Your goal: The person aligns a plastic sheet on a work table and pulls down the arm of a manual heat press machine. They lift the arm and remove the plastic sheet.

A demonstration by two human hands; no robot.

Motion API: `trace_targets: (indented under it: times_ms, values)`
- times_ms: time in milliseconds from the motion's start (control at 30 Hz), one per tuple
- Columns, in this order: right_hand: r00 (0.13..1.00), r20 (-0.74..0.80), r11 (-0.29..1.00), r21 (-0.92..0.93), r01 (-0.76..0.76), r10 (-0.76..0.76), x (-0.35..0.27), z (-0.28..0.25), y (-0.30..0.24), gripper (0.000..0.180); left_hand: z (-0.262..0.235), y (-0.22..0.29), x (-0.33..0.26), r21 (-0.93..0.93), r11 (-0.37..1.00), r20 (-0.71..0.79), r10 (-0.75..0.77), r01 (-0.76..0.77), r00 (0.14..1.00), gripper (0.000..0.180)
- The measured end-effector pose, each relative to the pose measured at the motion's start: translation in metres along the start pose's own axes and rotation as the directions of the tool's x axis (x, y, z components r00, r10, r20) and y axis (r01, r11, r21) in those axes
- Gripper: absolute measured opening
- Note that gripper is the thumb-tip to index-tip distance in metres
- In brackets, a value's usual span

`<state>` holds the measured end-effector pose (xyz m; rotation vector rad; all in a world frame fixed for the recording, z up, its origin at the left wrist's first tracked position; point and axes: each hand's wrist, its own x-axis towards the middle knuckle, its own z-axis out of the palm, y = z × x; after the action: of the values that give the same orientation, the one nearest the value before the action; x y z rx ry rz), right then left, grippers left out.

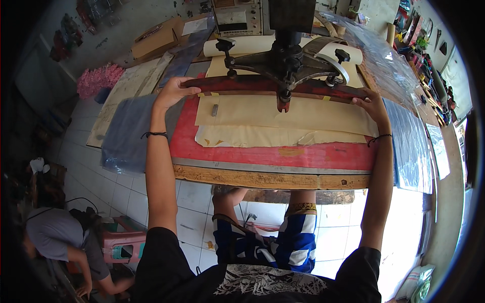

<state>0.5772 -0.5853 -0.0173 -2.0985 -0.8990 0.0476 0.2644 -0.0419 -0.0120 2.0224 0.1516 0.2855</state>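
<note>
A long dark red bar [237, 84] runs crosswise beneath the black metal head [290, 60] of a press machine. My left hand [173, 94] grips its left end, thumb along the near side. Around the right end is my right hand [373, 106], its thumb on the near edge too. Below the bar lie cream paper sheets [262, 113], the front one with a torn edge, on a red sheet [227, 155]. A small grey metal piece [214, 110] rests on the paper near its left side. Whatever touches the bar's underside is hidden.
The worktable has a wooden front edge [242, 177]. Clear blue plastic sheets [129, 131] hang over its left side, with more at right. A control box [237, 20] and a cardboard box [157, 38] stand behind. At lower left, another person [58, 235] bends beside a pink stool [118, 242].
</note>
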Motion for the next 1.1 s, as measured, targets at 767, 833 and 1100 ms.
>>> trace_targets:
  times_ms: [767,833,1100]
  values:
    - [1.0,-0.011,0.995,-0.099,-0.012,0.011,-0.004,-0.002,-0.009,0.047,0.005,0.01,0.0,0.029,0.999,0.006,-0.022,0.022,1.0,0.041]
    - [1.0,-0.001,0.995,-0.099,-0.021,0.021,-0.004,-0.002,-0.01,0.047,0.005,0.011,-0.001,0.029,0.999,-0.005,-0.024,0.024,1.0,0.041]
    - [1.0,-0.017,0.997,-0.068,-0.024,0.023,-0.004,0.001,-0.011,0.045,0.001,0.01,0.0,0.07,0.998,0.02,0.005,-0.006,1.0,0.041]
